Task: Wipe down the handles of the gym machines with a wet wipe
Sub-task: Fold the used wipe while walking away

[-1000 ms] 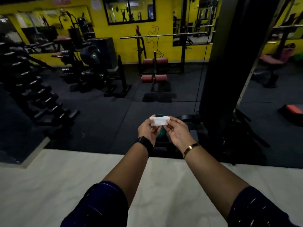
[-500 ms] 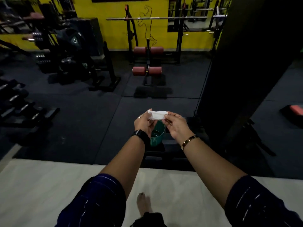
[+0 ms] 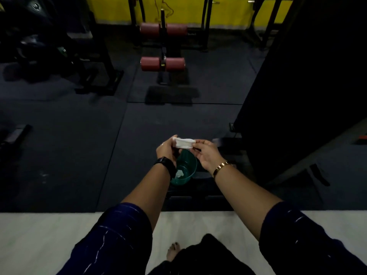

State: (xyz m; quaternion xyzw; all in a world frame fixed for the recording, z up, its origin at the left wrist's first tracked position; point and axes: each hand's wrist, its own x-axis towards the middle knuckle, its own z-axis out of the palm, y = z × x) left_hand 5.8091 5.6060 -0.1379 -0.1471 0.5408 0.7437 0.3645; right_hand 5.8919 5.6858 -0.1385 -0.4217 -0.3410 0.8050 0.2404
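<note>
Preparation step: left hand [image 3: 167, 150] and right hand [image 3: 206, 155] each pinch one end of the folded wet wipe [image 3: 183, 143] above a green bowl [image 3: 186, 169]; the next move likely calls for carrying it to a machine handle.

We read no text or number here. One emblem [image 3: 35, 5], far up-left of the fingers [image 3: 199, 143], is too dim.

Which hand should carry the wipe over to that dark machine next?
Probably the right hand: it pinches the wipe and is nearer the dark machine; the left hand also pinches it, beside the green bowl.
</note>
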